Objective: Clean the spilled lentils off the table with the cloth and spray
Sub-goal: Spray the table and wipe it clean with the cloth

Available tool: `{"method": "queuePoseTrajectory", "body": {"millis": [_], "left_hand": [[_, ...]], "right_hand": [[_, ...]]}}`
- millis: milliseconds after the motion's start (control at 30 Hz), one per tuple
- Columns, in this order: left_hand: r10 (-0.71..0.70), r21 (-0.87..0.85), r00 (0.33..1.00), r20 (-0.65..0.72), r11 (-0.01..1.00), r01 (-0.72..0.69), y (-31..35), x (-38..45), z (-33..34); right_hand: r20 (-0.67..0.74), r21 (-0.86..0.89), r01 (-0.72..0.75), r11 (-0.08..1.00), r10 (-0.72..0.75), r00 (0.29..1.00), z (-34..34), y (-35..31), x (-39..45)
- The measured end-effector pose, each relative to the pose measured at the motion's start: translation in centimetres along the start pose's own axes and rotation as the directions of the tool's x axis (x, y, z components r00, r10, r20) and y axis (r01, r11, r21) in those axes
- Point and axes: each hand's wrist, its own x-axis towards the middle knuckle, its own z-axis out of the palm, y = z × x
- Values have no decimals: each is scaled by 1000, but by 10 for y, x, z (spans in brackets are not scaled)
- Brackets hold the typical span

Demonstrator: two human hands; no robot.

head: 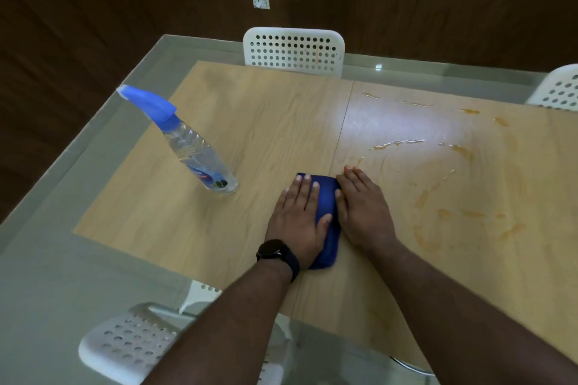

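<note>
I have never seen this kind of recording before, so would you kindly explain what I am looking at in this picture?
No machine here: a person wears a camera on the head, looking forward and down at their own two hands. The left hand, with a dark watch at the wrist, presses flat on a folded blue cloth. The right hand lies flat beside it, touching the cloth's edge. On the wooden table a spray bottle stands to the left. Orange-brown smears and wet streaks lie to the right. White chairs surround it.

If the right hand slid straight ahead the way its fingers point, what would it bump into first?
Probably nothing solid: the right hand points up the table, so it would first smear through the orange wet streaks just ahead. No object shows in that line.
</note>
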Motion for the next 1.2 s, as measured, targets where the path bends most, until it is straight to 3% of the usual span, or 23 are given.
{"method": "queuePoseTrajectory", "body": {"millis": [167, 367, 500, 667, 800, 933, 1067, 1200], "left_hand": [[-336, -6, 940, -63, 942, 337, 3, -1, 2], [-424, -45, 904, -61, 905, 422, -17, 50, -3], [-344, -1, 939, -12, 939, 344, -17, 75, -10], [-130, -12, 991, 34, 991, 131, 7, 6, -8], [-145, 27, 989, 3, 989, 144, -17, -5, -6], [-189, 52, 982, -9, 981, 189, -38, 51, -12], [-162, 68, 987, 4, 985, 161, -17, 88, -13], [-78, 61, 996, 45, 995, 75, 18, 65, -9]], "right_hand": [[-29, -21, -20, 1000, 20, 999, 4, -2, -3], [-28, -62, 2, 998, -4, 1000, 5, -2, -2], [-24, -81, -5, 997, 3, 1000, 6, 0, -2], [-26, -84, -10, 996, 7, 1000, 5, -4, -3], [-20, -70, -3, 998, 1, 1000, 4, -3, -3], [-18, -72, 3, 997, -4, 1000, 5, 0, -2], [-68, -60, -55, 997, 51, 996, 6, 0, -2], [-98, -48, -110, 993, 105, 990, 6, 0, -3]]}}
